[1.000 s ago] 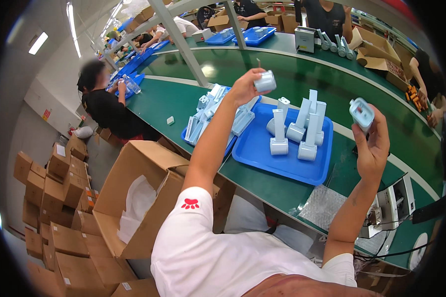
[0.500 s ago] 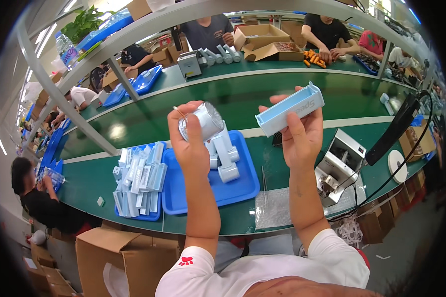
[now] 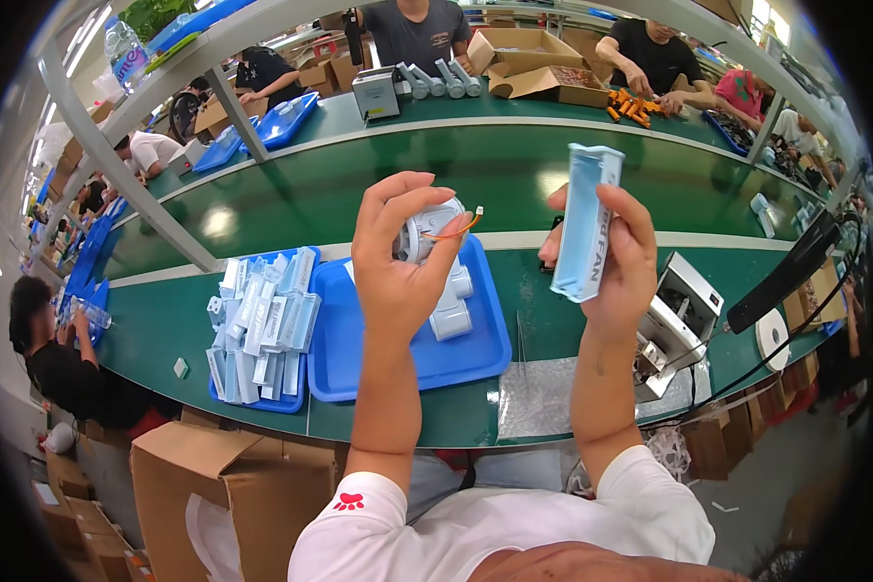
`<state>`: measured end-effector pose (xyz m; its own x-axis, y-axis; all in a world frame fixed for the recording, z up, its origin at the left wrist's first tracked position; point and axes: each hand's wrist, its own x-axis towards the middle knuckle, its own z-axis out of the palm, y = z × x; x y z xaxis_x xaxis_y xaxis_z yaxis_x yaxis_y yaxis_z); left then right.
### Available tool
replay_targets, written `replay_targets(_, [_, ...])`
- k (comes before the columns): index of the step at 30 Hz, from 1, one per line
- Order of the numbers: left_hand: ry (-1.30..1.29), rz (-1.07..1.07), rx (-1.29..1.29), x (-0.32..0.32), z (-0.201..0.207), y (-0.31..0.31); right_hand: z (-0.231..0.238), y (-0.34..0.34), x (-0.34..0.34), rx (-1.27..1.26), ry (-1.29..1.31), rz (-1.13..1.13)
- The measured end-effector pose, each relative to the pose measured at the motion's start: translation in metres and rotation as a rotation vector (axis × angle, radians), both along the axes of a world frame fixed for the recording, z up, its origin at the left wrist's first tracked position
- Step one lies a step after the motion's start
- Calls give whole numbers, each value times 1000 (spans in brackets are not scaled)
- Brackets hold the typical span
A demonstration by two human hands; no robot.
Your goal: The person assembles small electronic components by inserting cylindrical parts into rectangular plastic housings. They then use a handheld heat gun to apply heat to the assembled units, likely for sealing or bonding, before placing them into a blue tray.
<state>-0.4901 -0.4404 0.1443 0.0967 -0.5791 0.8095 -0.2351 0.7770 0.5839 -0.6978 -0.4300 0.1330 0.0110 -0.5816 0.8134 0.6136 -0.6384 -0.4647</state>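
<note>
My left hand (image 3: 403, 257) is closed around a round light-blue fan head (image 3: 419, 236), raised above the tray. Orange and dark wires (image 3: 456, 231) come out of it, ending in a small white plug near my thumb. To the right, my right hand (image 3: 619, 254) grips a long light-blue fan handle shell (image 3: 582, 218), held nearly upright. Its hollow side faces left, and printing runs along its outer wall. The two parts are apart. Beneath my left hand, a blue tray (image 3: 354, 373) carries several light-blue fan pieces (image 3: 453, 310), partly hidden by that hand.
A smaller blue tray heaped with handle shells (image 3: 262, 325) stands at the left. A white metal machine (image 3: 684, 306) and a white reel (image 3: 772, 339) are on the right, with a black arm-like device (image 3: 781, 267) above. Cardboard boxes (image 3: 179, 485) sit below. Co-workers occupy the far bench.
The fan head has turned in my left hand, bringing its wires to the right side. My right hand has swung the handle shell from a slant to nearly upright. The view has shifted slightly.
</note>
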Motion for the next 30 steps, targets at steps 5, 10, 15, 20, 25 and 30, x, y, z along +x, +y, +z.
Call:
replay_targets(5, [27,-37,-35,-2,1,3,-1,-7,-3,-17,37,122])
replay_targets(10, [-1,-44,-40,-4,1,3,5,4,5,90,114,-161])
replay_targets(15, [-77,-99,-47,0,0,1,-7,1,7,16,43,-220])
replay_targets(20, [-128,-162,-43,-1,1,4,-5,2,14,63,131,-183])
replay_targets(25, [-132,-189,-37,0,1,4,-3,5,13,116,144,-52])
replay_targets(30, [-75,-182,15,-1,2,4,-3,7,12,122,185,-6])
